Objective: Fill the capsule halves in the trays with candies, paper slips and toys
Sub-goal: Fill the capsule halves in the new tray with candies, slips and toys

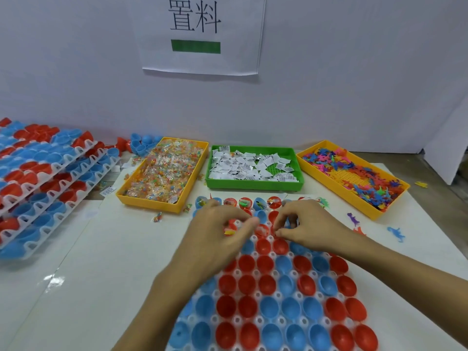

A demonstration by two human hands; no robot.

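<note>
Both my hands sit over the far rows of the white tray [278, 295] of red and blue capsule halves [266, 285] on the counter [114, 249]. My left hand [215, 239] has its grip curled loosely round small candies, and my right hand [306, 229] pinches something too small to tell. Beyond the tray lie the candy bin [152, 202], the green slip bin [253, 184] and the toy bin [336, 188]; filled trays [50, 178] are stacked to the left.
</note>
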